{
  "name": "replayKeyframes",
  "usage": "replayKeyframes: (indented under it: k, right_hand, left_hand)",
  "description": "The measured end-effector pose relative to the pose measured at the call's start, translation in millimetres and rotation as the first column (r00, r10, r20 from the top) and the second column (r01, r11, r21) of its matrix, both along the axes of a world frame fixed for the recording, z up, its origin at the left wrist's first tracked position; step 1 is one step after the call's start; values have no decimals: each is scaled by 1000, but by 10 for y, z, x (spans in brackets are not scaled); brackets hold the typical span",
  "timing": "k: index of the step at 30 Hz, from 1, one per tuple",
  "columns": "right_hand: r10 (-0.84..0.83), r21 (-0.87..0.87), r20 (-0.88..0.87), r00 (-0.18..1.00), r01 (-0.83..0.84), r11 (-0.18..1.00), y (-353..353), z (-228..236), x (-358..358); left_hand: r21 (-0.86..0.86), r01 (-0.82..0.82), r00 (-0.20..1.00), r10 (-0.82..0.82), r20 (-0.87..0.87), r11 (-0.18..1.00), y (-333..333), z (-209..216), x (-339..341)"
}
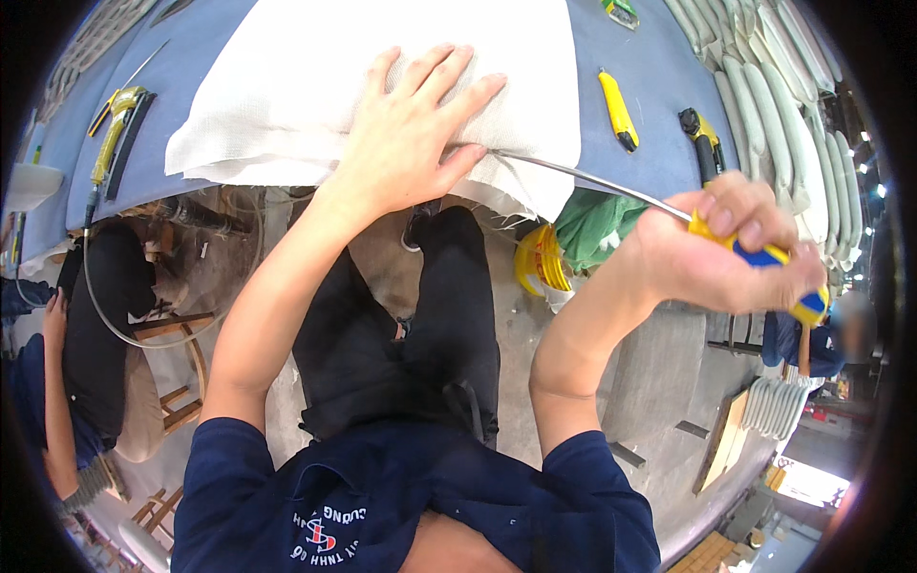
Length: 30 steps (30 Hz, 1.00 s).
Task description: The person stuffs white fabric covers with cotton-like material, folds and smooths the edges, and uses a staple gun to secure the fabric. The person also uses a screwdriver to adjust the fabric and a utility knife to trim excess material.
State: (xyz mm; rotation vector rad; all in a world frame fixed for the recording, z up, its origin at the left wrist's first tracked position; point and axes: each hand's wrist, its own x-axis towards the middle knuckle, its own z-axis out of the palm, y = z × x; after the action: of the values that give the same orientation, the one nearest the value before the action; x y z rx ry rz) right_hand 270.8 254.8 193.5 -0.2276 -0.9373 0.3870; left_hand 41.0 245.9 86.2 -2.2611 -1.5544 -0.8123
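Observation:
A piece covered in off-white woven fabric (277, 95) lies on the blue table, its frayed edge hanging over the front. My left hand (406, 138) rests flat on it with fingers spread, pressing the cloth; the thumb lies beside the tip of a metal shaft. That shaft belongs to a screwdriver (592, 179) with a yellow and blue handle. My right hand (731, 248) is closed round the handle, off to the right beyond the table edge. The screwdriver's tip meets the fabric near its front edge; whether it goes into the cloth I cannot tell.
A yellow utility knife (619, 110) and a yellow-black tool (702, 143) lie right on the blue table (650, 57). A yellow staple gun (117, 138) with a hose lies left. Grey padded pieces (764, 124) are stacked far right. Below are a yellow bucket (540, 260) and green cloth (597, 229). Another person (57, 382) sits left.

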Motion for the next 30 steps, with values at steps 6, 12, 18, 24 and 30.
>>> replayKeyframes:
  k: [6, 12, 18, 24, 30]
  right_hand:
    - [-91, 154, -62, 994, 100, 983, -451, -180, -282]
    - [31, 153, 148, 989, -54, 987, -462, -232, -216]
    - [335, -151, 292, 896, -303, 941, 1060, 353, -361]
    - [208, -22, 224, 952, -208, 978, 675, 423, -91]
    - [217, -158, 119, 969, -197, 968, 767, 370, -185]
  left_hand:
    - [-51, 3, 1000, -2, 28, 999, -28, 37, -6]
    - [-100, 38, 999, -34, 38, 994, -36, 49, 66]
    - [-37, 34, 999, -35, -29, 999, -53, -6, -43]
    - [36, 2, 999, -4, 33, 999, 25, -42, 33]
    - [35, -23, 999, 22, 44, 999, 9, -79, 56]
